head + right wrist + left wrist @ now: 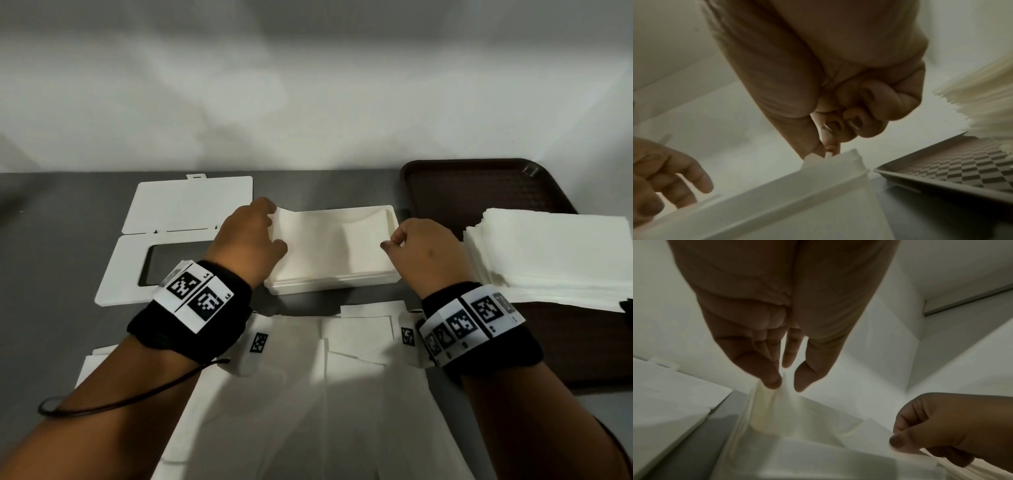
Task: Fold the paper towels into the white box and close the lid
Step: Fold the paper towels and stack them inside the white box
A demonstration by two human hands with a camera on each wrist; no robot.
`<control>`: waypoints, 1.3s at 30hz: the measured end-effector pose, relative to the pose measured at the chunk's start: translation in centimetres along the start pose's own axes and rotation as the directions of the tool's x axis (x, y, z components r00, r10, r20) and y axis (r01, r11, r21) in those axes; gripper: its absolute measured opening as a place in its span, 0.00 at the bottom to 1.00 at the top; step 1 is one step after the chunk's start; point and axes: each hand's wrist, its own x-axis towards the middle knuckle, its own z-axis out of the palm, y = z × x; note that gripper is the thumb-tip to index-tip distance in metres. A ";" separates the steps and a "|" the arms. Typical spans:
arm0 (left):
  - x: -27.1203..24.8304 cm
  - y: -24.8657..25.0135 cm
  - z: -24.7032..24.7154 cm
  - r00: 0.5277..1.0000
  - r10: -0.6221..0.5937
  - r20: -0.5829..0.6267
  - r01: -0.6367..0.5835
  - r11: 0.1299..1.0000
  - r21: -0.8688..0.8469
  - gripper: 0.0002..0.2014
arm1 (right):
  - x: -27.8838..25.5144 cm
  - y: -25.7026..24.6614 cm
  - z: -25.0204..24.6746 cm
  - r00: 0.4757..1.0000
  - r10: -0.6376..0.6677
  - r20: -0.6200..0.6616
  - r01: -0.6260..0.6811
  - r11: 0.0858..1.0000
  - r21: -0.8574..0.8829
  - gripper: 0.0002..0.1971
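Observation:
The white box (329,285) sits open mid-table, with a folded paper towel (325,246) sagging inside it. My left hand (275,226) pinches the towel's left end between thumb and fingers; the left wrist view shows the towel edge (777,405) pulled up under the fingertips (772,382). My right hand (392,240) pinches the towel's right end at the box's right wall, and its other fingers are curled (865,123). The box lid (130,260), a frame with a window and an opened flap (191,202), lies flat to the left of the box.
A brown tray (479,192) stands to the right, carrying a thick stack of paper towels (555,250). Several unfolded towels (325,377) are spread on the grey table (51,240) in front of the box, under my forearms. A white wall rises behind.

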 end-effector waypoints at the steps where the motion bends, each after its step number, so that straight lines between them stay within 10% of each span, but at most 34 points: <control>1: 0.0 -0.2 -0.1 1.000 -0.012 -0.017 0.012 1.000 0.019 0.21 | 0.1 0.1 0.0 1.000 0.000 0.001 0.000 1.000 -0.007 0.10; 11: 1.3 1.8 2.0 0.984 0.150 0.098 -0.165 0.971 0.170 0.15 | 0.7 -1.6 -1.1 0.993 -0.114 0.009 0.114 0.994 0.006 0.17; 18: 1.6 3.1 4.1 0.957 0.044 0.286 -0.146 0.927 0.346 0.16 | 3.0 -5.3 0.1 0.878 -0.222 0.423 0.344 0.908 -0.238 0.12; 24: 1.3 3.2 3.6 0.959 0.045 0.279 -0.137 0.938 0.318 0.17 | 3.3 -5.8 0.9 0.865 -0.236 0.443 0.391 0.870 -0.301 0.09; 32: -5.8 0.9 -2.2 0.984 0.164 -0.066 -0.166 0.986 -0.029 0.07 | -3.0 -7.0 -1.8 0.927 -0.345 0.144 0.334 0.938 0.096 0.15; 39: -14.1 -6.6 -4.1 0.999 -0.036 0.002 0.036 0.998 -0.059 0.05 | -11.2 -8.9 2.2 0.845 -0.377 0.378 0.299 0.921 0.250 0.11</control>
